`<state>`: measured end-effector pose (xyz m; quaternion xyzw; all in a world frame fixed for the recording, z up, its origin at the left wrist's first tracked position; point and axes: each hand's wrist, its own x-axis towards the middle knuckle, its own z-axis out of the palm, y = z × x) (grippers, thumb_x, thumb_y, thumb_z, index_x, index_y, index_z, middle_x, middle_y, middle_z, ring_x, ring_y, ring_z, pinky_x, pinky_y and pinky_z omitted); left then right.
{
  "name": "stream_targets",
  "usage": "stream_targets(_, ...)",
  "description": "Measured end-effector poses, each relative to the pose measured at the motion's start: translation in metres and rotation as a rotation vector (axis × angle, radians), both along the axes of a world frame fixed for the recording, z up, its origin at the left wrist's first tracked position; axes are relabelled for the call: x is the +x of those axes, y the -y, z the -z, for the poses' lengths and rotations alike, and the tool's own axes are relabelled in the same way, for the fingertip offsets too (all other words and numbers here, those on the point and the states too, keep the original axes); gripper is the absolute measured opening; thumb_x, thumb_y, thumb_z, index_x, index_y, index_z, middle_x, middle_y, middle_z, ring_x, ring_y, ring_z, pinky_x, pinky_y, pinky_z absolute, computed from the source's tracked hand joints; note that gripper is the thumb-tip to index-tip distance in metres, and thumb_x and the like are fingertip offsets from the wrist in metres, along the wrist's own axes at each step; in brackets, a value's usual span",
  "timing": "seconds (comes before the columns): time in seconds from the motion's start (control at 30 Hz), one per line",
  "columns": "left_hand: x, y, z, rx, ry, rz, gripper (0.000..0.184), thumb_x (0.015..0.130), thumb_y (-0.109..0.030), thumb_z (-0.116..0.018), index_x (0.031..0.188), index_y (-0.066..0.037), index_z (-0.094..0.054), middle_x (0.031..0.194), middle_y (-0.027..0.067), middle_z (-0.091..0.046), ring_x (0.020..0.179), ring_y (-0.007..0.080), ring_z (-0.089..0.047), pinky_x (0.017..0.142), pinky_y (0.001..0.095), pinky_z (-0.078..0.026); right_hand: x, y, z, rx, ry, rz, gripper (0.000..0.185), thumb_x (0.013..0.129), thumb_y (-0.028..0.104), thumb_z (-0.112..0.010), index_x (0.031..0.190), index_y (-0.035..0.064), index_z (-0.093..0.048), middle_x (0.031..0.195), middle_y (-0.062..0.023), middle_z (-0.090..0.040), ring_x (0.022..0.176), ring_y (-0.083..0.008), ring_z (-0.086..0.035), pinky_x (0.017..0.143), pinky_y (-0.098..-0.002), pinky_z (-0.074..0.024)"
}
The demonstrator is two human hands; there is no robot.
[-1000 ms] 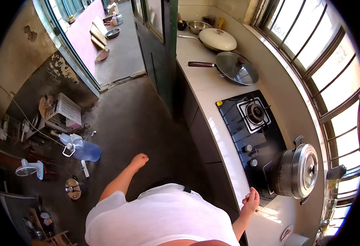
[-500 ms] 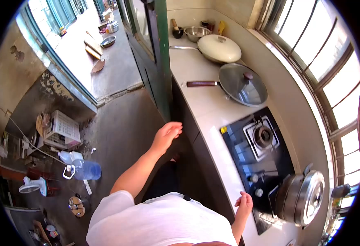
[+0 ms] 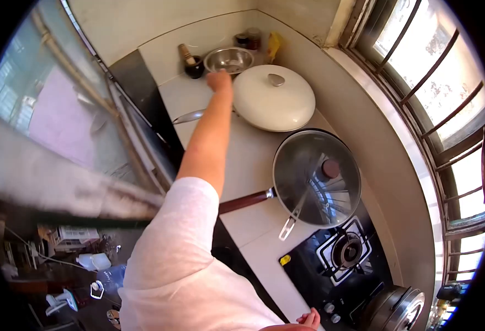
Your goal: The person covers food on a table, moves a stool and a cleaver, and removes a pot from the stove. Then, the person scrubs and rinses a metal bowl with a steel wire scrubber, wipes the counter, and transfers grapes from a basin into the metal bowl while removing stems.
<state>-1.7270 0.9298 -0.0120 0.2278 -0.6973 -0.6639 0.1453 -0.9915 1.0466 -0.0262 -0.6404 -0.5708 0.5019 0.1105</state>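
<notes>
My left arm stretches forward over the counter. My left hand (image 3: 219,82) is at the near rim of a shallow metal bowl (image 3: 241,55), with its fingers closed at the edge and partly hidden by the hand itself. Just left of it stands a dark mortar with a wooden pestle (image 3: 194,67). A large pan with a cream lid (image 3: 273,99) lies to its right. My right hand (image 3: 309,318) shows low in the view, beside the stove knobs, fingers loosely curled and holding nothing.
A pan with a glass lid (image 3: 315,179) has its dark handle and a slotted metal utensil handle (image 3: 287,227) sticking out. Beyond are a gas stove (image 3: 336,265), a steel pot (image 3: 391,310), jars (image 3: 253,37) and a barred window (image 3: 435,71). A glazed door (image 3: 126,127) stands close at left.
I have moved nearer the counter's far corner. My left hand has gone from hanging beside the counter to the metal bowl's rim. The right hand stays low near the stove.
</notes>
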Motion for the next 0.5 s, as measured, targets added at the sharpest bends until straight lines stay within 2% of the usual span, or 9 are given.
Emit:
stream_targets(0.03, -0.054, 0.012, 0.041, -0.069, 0.106, 0.023, 0.042, 0.079, -0.025, -0.055, 0.103, 0.009, -0.047, 0.105, 0.0281, -0.052, 0.097, 0.0354, -0.053, 0.081, 0.0404, -0.044, -0.016, 0.007, -0.013, 0.016, -0.005, 0.065, 0.025, 0.088, 0.017, -0.045, 0.109, 0.004, -0.051, 0.076, -0.0048, -0.053, 0.064, -0.012, -0.049, 0.059, -0.0241, -0.0435)
stream_targets(0.07, -0.084, 0.023, 0.067, -0.022, 0.131, 0.038, 0.043, 0.081, -0.028, -0.053, 0.103, 0.008, -0.048, 0.104, 0.025, -0.054, 0.095, 0.0347, -0.054, 0.079, 0.0401, -0.045, -0.031, 0.014, -0.025, 0.031, -0.012, 0.129, 0.026, 0.088, 0.016, -0.045, 0.106, -0.0008, -0.052, 0.079, -0.0061, -0.053, 0.066, -0.0125, -0.05, 0.061, -0.024, -0.042)
stream_targets(0.1, -0.083, 0.024, 0.061, 0.131, 0.173, 0.055, 0.042, 0.081, -0.028, -0.054, 0.106, 0.006, -0.048, 0.107, 0.021, -0.053, 0.094, 0.0317, -0.055, 0.078, 0.0374, -0.046, -0.046, 0.016, -0.034, 0.112, 0.059, 0.025, 0.022, 0.087, 0.015, -0.045, 0.1, -0.0006, -0.054, 0.077, -0.0055, -0.053, 0.066, -0.0119, -0.049, 0.06, -0.0239, -0.0417)
stream_targets(0.13, -0.079, 0.026, 0.051, 0.136, 0.182, 0.067, 0.042, 0.081, -0.028, -0.054, 0.106, 0.006, -0.048, 0.107, 0.021, -0.053, 0.094, 0.0317, -0.055, 0.078, 0.0374, -0.046, -0.053, 0.016, -0.03, 0.117, 0.068, 0.038, 0.022, 0.087, 0.015, -0.045, 0.1, -0.0006, -0.054, 0.077, -0.0055, -0.053, 0.066, -0.0119, -0.049, 0.06, -0.0239, -0.0417)
stream_targets(0.2, -0.075, 0.031, 0.038, 0.3, 0.256, 0.191, 0.045, 0.08, -0.025, -0.055, 0.114, 0.002, -0.044, 0.118, 0.0176, -0.046, 0.099, 0.0308, -0.05, 0.078, 0.0409, -0.045, -0.054, 0.017, -0.02, 0.016, 0.021, 0.163, 0.019, 0.087, 0.016, -0.044, 0.092, -0.0002, -0.055, 0.074, -0.0053, -0.053, 0.063, -0.0122, -0.049, 0.058, -0.0241, -0.0415)
stream_targets(0.23, -0.091, 0.034, 0.054, 0.304, 0.266, 0.197, 0.045, 0.08, -0.025, -0.055, 0.114, 0.002, -0.044, 0.118, 0.0176, -0.046, 0.099, 0.0308, -0.05, 0.078, 0.0409, -0.045, -0.057, 0.016, -0.02, 0.009, 0.065, 0.127, 0.018, 0.087, 0.016, -0.045, 0.086, 0.0005, -0.054, 0.072, -0.005, -0.053, 0.062, -0.0125, -0.05, 0.057, -0.0243, -0.0413)
stream_targets(0.3, -0.115, 0.037, 0.073, 0.391, 0.285, 0.224, 0.053, 0.078, -0.021, -0.058, 0.124, -0.006, -0.037, 0.131, 0.0171, -0.029, 0.109, 0.039, -0.036, 0.08, 0.0511, -0.042, -0.071, 0.015, -0.027, 0.006, 0.085, 0.098, 0.018, 0.087, 0.016, -0.045, 0.085, 0.0009, -0.054, 0.072, -0.0051, -0.053, 0.062, -0.0127, -0.05, 0.057, -0.0243, -0.0412)
stream_targets(0.43, -0.122, 0.026, 0.072, 0.403, 0.294, 0.236, 0.049, 0.08, -0.019, -0.057, 0.123, -0.006, -0.037, 0.129, 0.0173, -0.03, 0.106, 0.0396, -0.038, 0.081, 0.0492, -0.043, -0.083, 0.01, -0.027, 0.044, 0.173, -0.012, 0.02, 0.087, 0.018, -0.046, 0.082, 0.0008, -0.055, 0.073, -0.0059, -0.053, 0.062, -0.0132, -0.05, 0.056, -0.0251, -0.0417)
stream_targets(0.5, -0.127, 0.023, 0.075, 0.561, 0.286, 0.255, 0.045, 0.08, -0.017, -0.055, 0.121, -0.009, -0.039, 0.124, 0.0122, -0.037, 0.107, 0.033, -0.04, 0.079, 0.0514, -0.041, -0.086, 0.013, -0.026, 0.028, 0.161, 0.082, 0.021, 0.087, 0.018, -0.046, 0.084, -0.0001, -0.056, 0.074, -0.0064, -0.054, 0.063, -0.0134, -0.051, 0.057, -0.0253, -0.0421)
